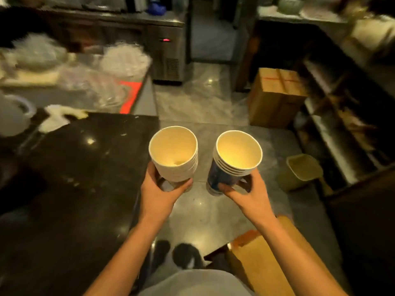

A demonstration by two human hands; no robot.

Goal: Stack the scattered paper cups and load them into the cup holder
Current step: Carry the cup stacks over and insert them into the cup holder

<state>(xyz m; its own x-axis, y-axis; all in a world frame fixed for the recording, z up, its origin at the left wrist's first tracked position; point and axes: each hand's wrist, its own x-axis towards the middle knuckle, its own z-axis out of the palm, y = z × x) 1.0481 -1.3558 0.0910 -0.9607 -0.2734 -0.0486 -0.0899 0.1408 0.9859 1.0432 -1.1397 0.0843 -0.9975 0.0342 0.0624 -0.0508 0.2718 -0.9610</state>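
2 cup stacks, mouths up, side by side over floor. left hand [159, 190] wrapped round base of white stack [174, 154]; right hand [245, 192] clamped on lower part of blue-printed stack [234, 160], approx 5 rims visible. white stack's rim count too blurred to tell. bases hidden behind fingers. dark counter [64, 178] at left, 2 cardboard boxes [275, 99] at right.

Readable text: none — the picture is too blurred for any letters or numbers.
Blue cup stack [222, 176]: a pale print just above the right hand's [248, 197] grip — unreadable.
Cardboard box [275, 97]: red marks on top, unreadable.
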